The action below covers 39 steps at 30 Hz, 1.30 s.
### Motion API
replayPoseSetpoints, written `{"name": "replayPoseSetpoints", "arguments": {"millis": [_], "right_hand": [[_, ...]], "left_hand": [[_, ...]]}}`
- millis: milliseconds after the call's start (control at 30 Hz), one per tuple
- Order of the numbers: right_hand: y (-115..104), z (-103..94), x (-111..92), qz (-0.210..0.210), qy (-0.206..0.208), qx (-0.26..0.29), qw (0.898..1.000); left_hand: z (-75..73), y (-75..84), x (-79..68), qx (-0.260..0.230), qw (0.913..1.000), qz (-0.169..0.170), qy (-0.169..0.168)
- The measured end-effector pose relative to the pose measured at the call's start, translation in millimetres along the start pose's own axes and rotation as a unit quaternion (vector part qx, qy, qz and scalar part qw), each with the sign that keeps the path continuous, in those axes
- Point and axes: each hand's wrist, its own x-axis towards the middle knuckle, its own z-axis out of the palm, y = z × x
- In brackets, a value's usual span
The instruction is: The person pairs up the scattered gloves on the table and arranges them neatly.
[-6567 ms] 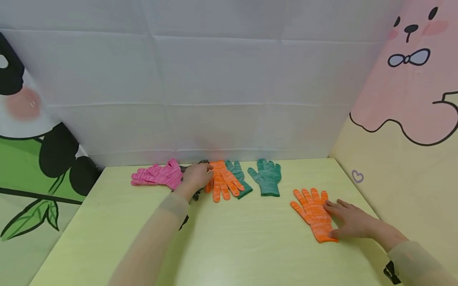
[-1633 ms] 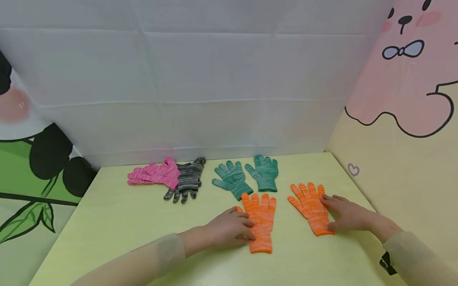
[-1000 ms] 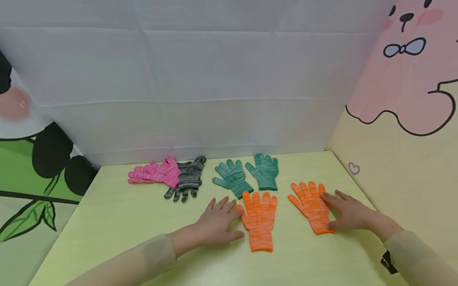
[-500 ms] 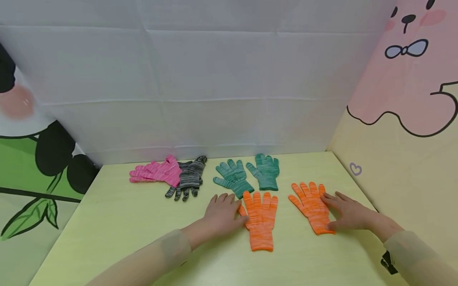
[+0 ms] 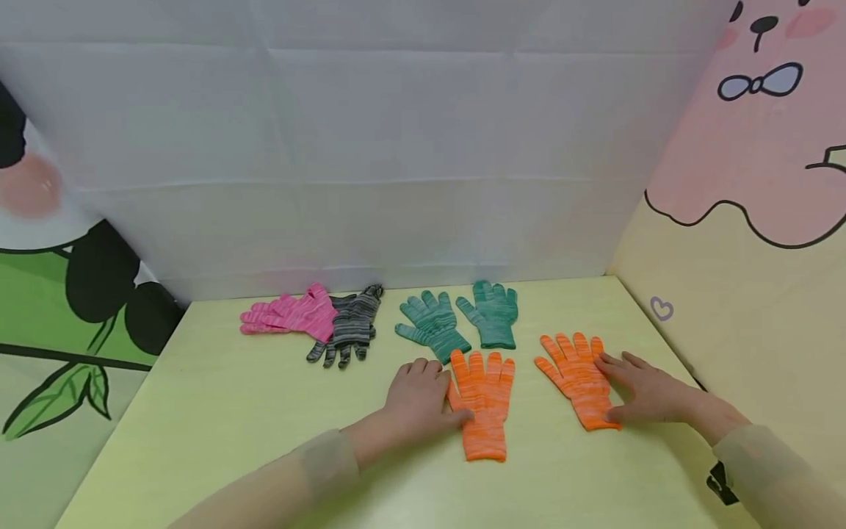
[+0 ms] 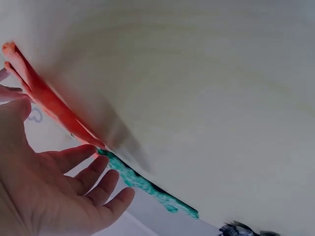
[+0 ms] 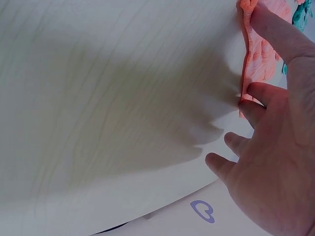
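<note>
One orange knit glove [image 5: 485, 408] lies flat in the middle of the table, fingers pointing away from me. My left hand [image 5: 418, 402] is at its left edge, thumb over the glove's side and the other fingers loosely bent beside it. In the left wrist view that hand [image 6: 69, 187] has spread fingers and grips nothing. A second orange glove [image 5: 576, 382] lies to the right. Resting along its right edge, my right hand [image 5: 651, 393] touches it with thumb and index finger; the right wrist view shows this hand's relaxed fingers [image 7: 238, 143].
Two green gloves [image 5: 432, 325] lie side by side behind the orange ones. At the back left, pink gloves [image 5: 291, 314] partly cover grey-black striped gloves [image 5: 353, 323]. A white sheet [image 5: 396, 147] rises behind the table [image 5: 218, 419]; a printed wall [image 5: 734, 308] borders its right side.
The left orange glove came from the back pile to the front middle, uncovering a green glove. My left hand then let go, spread, and came back to its left edge. The right hand stayed put.
</note>
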Motion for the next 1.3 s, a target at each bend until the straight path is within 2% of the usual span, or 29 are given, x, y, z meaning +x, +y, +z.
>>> {"name": "replayPoseSetpoints", "arguments": {"millis": [133, 267, 367, 467, 600, 733, 867, 1000, 1133, 1200, 1267, 1300], "right_hand": [[1, -0.9, -1, 0.006, -0.003, 0.011, 1.000], [2, -1.2, -1, 0.008, -0.005, 0.012, 1.000], [1, -2.2, -1, 0.007, -0.006, 0.008, 1.000], [1, -3.5, -2, 0.006, -0.003, 0.009, 1.000], [0, -4.1, -3, 0.005, -0.001, 0.011, 1.000], [-1, -2.5, -3, 0.008, -0.004, 0.012, 1.000], [-2, -1.7, -3, 0.010, -0.005, 0.017, 1.000], [-1, -1.5, -4, 0.010, -0.004, 0.028, 1.000], [0, 0.1, -4, 0.008, -0.003, 0.033, 0.999], [1, 0.7, -3, 0.005, -0.003, 0.033, 0.999], [2, 0.4, -3, 0.003, -0.002, 0.032, 0.999], [2, 0.0, -3, 0.002, -0.002, 0.034, 0.999]], "left_hand": [[-0.2, 6.2, -0.6, 0.014, 0.9995, 0.003, -0.029], [-3.9, 5.0, -1.0, -0.006, 0.9984, 0.003, -0.056], [-8.0, 2.5, -2.5, -0.017, 0.9984, -0.014, -0.053], [-10.9, 0.8, -5.2, -0.018, 0.9986, -0.035, -0.036], [-9.6, -0.3, -8.6, -0.026, 0.9989, -0.035, -0.018], [-7.6, -2.7, -8.7, -0.078, 0.9965, -0.029, -0.011], [-8.0, -7.5, -3.7, -0.150, 0.9880, -0.029, -0.023], [-12.1, -12.6, 2.5, -0.226, 0.9722, -0.028, -0.055], [-17.5, -17.1, 8.8, -0.305, 0.9455, -0.046, -0.105], [-20.5, -19.7, 12.3, -0.347, 0.9259, -0.061, -0.136], [-23.9, -22.5, 15.2, -0.392, 0.9011, -0.077, -0.169], [-25.9, -23.7, 16.4, -0.416, 0.8857, -0.086, -0.187]]}}
